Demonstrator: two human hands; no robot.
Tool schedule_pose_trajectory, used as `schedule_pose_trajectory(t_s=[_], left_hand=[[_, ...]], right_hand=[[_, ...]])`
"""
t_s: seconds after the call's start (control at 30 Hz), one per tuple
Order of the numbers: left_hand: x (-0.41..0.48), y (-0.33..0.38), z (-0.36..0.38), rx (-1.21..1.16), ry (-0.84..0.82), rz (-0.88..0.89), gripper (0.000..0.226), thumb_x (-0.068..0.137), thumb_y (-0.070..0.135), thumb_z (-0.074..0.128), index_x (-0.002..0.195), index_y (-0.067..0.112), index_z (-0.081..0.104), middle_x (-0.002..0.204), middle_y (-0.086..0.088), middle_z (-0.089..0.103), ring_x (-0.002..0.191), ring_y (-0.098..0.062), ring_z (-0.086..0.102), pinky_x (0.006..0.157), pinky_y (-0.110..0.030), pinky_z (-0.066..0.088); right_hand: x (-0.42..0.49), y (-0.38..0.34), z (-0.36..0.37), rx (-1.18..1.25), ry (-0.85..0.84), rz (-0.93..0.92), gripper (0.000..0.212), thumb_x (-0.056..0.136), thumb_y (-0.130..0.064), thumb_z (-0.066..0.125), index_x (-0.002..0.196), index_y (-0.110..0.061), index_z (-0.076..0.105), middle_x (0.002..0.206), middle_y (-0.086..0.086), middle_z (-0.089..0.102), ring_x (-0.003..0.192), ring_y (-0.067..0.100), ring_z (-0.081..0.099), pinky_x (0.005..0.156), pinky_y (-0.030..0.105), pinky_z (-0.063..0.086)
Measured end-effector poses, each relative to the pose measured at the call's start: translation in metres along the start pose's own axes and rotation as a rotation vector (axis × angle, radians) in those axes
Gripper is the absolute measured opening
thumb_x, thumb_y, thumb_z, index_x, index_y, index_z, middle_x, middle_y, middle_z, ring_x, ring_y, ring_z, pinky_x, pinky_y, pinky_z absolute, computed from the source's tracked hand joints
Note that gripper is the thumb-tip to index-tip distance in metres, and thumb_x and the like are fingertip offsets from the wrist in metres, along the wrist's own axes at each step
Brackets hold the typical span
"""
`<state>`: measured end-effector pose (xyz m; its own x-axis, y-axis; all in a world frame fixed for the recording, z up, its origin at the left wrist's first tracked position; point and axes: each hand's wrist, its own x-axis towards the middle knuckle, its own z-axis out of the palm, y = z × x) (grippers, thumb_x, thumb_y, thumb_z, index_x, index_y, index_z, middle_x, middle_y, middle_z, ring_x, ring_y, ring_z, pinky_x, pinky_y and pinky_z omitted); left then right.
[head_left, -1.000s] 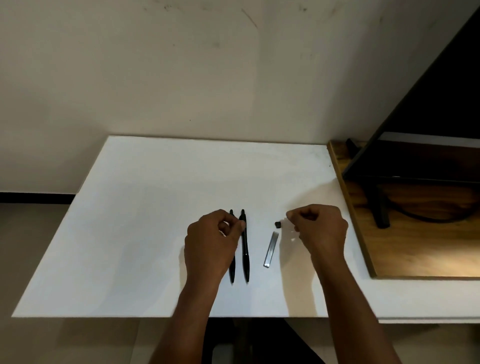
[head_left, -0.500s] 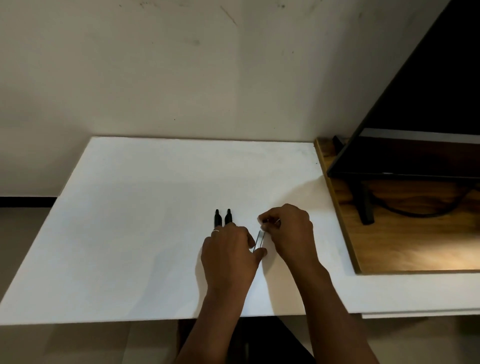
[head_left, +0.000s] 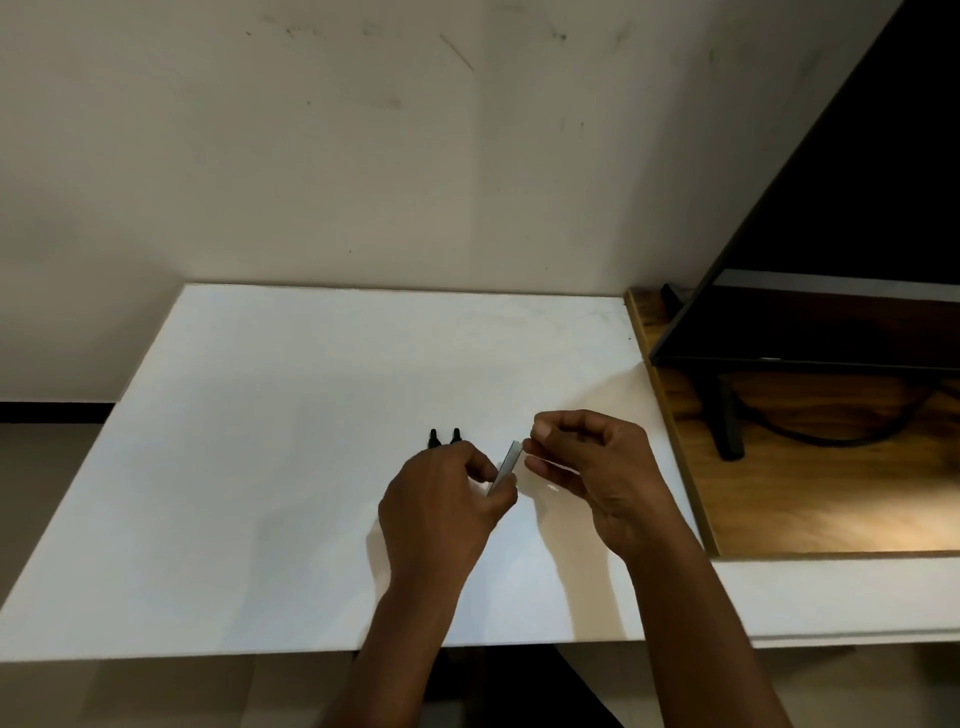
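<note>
A thin grey bar (head_left: 508, 464) is held just above the white table (head_left: 270, 467). My left hand (head_left: 441, 512) pinches its near end between thumb and fingers. My right hand (head_left: 592, 473) has its fingers curled, with thumb and forefinger at the bar's far end. Two black pens (head_left: 444, 437) lie side by side on the table; only their far tips show past my left hand. The small black piece seen earlier is hidden.
A wooden board (head_left: 810, 499) adjoins the table on the right and carries a dark monitor (head_left: 831, 322) on a black stand (head_left: 727, 426) with a cable. A plain wall rises behind the table. The table's front edge runs just under my forearms.
My left hand left the pens and took the bar's near end. My right hand moved from the small black piece to the bar's far end. The bar rose off the table.
</note>
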<state>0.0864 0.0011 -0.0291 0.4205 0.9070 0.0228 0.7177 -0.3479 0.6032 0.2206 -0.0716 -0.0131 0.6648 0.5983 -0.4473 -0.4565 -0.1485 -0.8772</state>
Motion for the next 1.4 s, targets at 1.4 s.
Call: schedule_pose_trajectory(t_s=[1.4], left_hand=[[0.013,-0.016,-0.016,-0.692,-0.19,-0.231,0.014,0.069,0.025,0.09,0.075,0.02,0.079,0.064,0.003,0.077,0.057,-0.016,0.075,0.065,-0.034,0.064]], right_hand=[[-0.004,0.002,0.018,0.045,-0.118,-0.092,0.014,0.082,-0.001,0.076,0.096,0.003,0.078,0.094,0.021,0.077,0.084,0.029,0.077,0.073,0.029,0.062]])
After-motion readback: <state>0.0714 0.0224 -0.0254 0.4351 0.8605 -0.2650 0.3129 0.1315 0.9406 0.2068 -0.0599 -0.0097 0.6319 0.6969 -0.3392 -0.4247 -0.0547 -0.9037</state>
